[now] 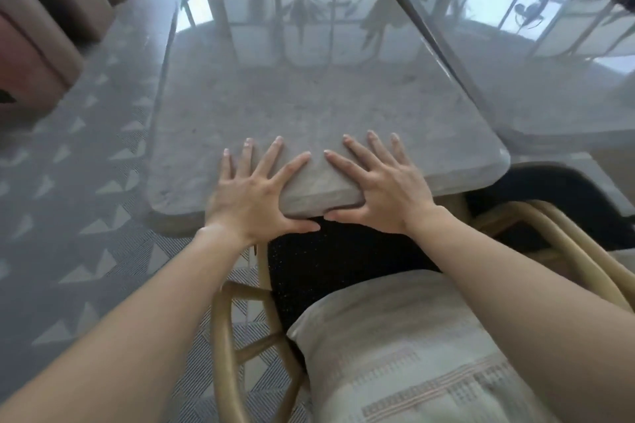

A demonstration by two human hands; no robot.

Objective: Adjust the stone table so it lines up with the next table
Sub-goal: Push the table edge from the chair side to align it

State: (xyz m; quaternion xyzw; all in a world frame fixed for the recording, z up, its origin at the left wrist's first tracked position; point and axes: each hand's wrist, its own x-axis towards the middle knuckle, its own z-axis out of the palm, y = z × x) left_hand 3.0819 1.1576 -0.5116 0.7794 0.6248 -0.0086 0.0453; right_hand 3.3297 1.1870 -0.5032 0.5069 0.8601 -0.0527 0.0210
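Observation:
A grey polished stone table (309, 89) with rounded corners fills the middle of the head view. My left hand (256, 189) and my right hand (379, 187) lie side by side on its near edge. Their fingers are spread flat on the top, and both thumbs reach below the rim. A second stone table (536, 55) of the same kind stands to the right. A narrow gap runs between the two tops. The near edge of the right table lies further from me than the near edge of the one under my hands.
A rattan chair (237, 336) with a dark seat and a pale patterned cushion (412, 347) stands below my arms. A second rattan chair (563, 240) is at the right. Patterned grey carpet (79, 216) covers the floor at the left, with upholstered seating (37, 55) beyond it.

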